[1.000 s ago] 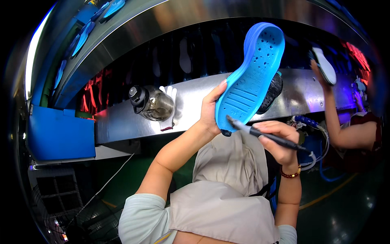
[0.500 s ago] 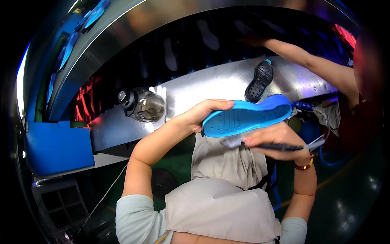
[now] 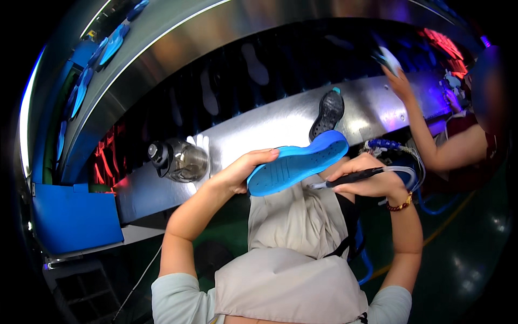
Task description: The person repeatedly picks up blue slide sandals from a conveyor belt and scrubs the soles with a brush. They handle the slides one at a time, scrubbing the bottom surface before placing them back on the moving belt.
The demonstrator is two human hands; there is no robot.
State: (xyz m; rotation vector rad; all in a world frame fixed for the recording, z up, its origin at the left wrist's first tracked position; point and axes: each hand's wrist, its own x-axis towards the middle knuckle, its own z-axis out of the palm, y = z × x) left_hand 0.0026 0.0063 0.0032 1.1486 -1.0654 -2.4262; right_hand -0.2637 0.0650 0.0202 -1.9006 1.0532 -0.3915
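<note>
A bright blue shoe sole, with ridges and small holes on its inner side, is held up above my lap. My left hand grips its left end, thumb on top, fingers hidden beneath. In my right hand is a slim pen-like tool with a black grip, a pale tip and a tube trailing from its rear. That tip points left, just below the sole's near edge; I cannot tell whether they touch. Beyond the blue sole, a black shoe sole with a teal tip lies on the metal bench.
A dark-capped clear bottle and a white glove occupy the bench's left part. Behind runs a dark conveyor carrying pale soles. At right, a co-worker's arm raises a blurred white item. Blue coiled hoses hang near my right hand.
The view has shifted. My right hand has turned, so the tool's tip shows clearly with the tube behind it. The co-worker's hand has come back from the conveyor, holding something white.
</note>
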